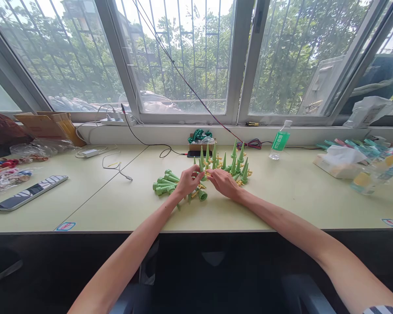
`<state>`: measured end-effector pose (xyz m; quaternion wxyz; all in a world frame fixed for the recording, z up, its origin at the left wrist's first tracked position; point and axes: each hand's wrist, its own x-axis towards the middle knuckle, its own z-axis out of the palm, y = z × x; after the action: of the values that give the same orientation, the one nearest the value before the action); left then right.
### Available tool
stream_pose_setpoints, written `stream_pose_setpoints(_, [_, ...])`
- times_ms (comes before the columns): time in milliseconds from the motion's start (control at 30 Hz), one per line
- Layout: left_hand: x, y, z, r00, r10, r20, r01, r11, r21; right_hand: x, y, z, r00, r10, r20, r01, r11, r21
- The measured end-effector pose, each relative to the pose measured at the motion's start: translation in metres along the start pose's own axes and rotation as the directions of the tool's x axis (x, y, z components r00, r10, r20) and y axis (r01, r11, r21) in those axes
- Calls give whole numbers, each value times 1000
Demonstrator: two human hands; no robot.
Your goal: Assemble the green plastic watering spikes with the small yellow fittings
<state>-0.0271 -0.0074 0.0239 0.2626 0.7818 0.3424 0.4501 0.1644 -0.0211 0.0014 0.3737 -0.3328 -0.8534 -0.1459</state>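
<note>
Faces a window (pixel 183 65) at 12 o'clock, by the wearer's own clock face. Works at a pale table (pixel 118 209), with a tablet (pixel 29 192) lying at 10 and a tissue box (pixel 334 168) at 2. Has a bottle (pixel 279 141) standing at 1, near the sill. Has the left hand (pixel 188 179) and right hand (pixel 225 183) close together at 12, with a small carton (pixel 196 148) beyond. Has loose spikes (pixel 163 189) heaped at 11, beside the left hand, and upright spikes (pixel 239 162) between 12 and 1, behind the right. Pinches a green spike (pixel 201 167) with left thumb and forefinger almost closed. Bends the right fingers, with tips at a yellow bit (pixel 207 173) beside that spike; cannot tell for certain about a grip there.
</note>
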Motion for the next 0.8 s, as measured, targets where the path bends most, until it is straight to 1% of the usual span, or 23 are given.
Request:
stream_pose_setpoints(267, [0,-2,1,1000,14,-2,-14,999,38,-1,1,2,999,9,49,-10,999,31])
stream_pose_setpoints(533, [0,-5,1,997,71,14,-72,993,92,-2,1,2,1000,-25,2,25,1000,15])
stream_pose_setpoints(800, [0,-10,2,994,104,14,-105,985,137,-2,2,1,1000,-20,0,20,999,28])
